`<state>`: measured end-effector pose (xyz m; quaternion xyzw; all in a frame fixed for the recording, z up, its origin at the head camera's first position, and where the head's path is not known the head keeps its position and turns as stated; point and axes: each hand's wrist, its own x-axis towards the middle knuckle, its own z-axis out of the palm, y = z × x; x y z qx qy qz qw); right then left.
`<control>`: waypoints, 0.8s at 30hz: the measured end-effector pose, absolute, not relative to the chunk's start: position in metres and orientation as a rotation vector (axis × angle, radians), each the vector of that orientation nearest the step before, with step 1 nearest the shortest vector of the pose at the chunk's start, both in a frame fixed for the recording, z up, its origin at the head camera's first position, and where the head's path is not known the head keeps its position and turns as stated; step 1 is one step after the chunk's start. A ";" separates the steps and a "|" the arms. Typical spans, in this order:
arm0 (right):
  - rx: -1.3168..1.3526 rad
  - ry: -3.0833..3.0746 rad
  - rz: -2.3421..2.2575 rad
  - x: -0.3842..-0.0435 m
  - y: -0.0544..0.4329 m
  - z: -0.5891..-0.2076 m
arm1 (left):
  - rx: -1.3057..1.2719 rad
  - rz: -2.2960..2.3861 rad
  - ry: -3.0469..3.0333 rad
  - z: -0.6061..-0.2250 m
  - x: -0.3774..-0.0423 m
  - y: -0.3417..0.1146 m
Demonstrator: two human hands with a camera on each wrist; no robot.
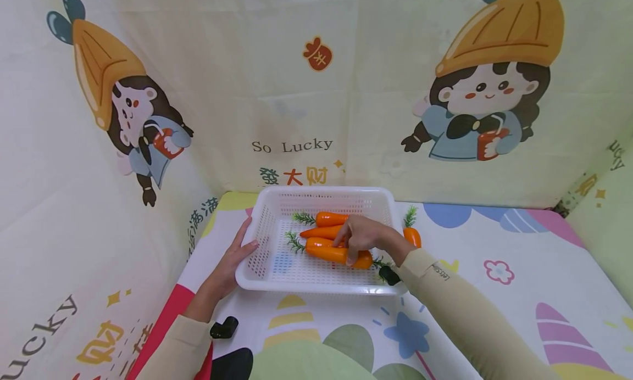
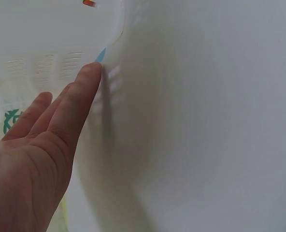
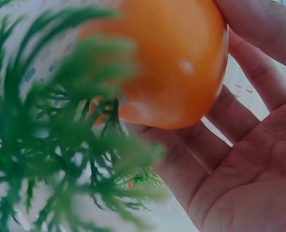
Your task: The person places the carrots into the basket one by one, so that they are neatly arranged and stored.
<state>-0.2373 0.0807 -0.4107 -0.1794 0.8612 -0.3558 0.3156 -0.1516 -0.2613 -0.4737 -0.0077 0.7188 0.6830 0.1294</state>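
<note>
A white plastic basket [image 1: 316, 285] with perforated walls stands on the table, holding several orange carrots with green tops. My right hand [image 1: 363, 234] reaches into it and grips the front carrot [image 1: 341, 255], whose leafy top points right. In the right wrist view, thumb and fingers lie around the thick end of this carrot [image 3: 177, 63], its greens [image 3: 61, 125] blurred in front. Behind it lie other carrots [image 1: 321, 233], partly covered by the hand. At the basket's left side, my left hand [image 1: 229, 264] touches the wall with straight fingers [image 2: 78, 104].
Just outside the basket's right wall lies another carrot [image 1: 412, 237], green top pointing away. A patterned cloth [image 1: 475, 314] covers the table, and printed fabric walls [image 1: 371, 122] rise at the back and sides. A black object [image 1: 232, 363] sits at the front edge.
</note>
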 end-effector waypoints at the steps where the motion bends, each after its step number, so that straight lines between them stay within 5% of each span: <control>1: -0.474 2.274 -0.932 -0.238 0.081 -0.411 | -0.025 1.987 2.088 -0.474 -0.152 -0.261; 24: -0.458 2.337 -0.858 -0.239 0.078 -0.421 | -0.013 1.985 2.086 -0.475 -0.153 -0.263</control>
